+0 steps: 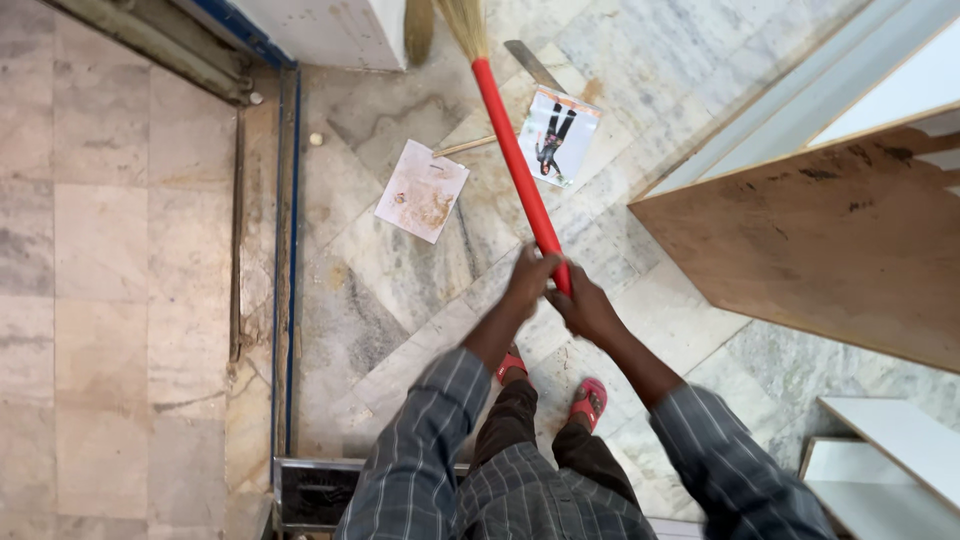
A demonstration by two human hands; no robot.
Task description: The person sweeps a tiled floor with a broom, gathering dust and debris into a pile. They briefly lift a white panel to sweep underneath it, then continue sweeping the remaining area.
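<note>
Stained paper sheet (pixel 422 190) upper centre on marble floor (pixel 130 250); printed photo (pixel 558 135) near it; brown plywood board (pixel 830 240) right; white panels (pixel 895 465) lower right.

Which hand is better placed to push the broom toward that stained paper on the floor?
Probably the left hand: its grip sits further down the red broom handle than the right hand, and on the stained paper's side.

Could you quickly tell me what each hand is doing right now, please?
Left hand: closed around the red broom handle.
Right hand: closed on the same handle, just below the left.
</note>
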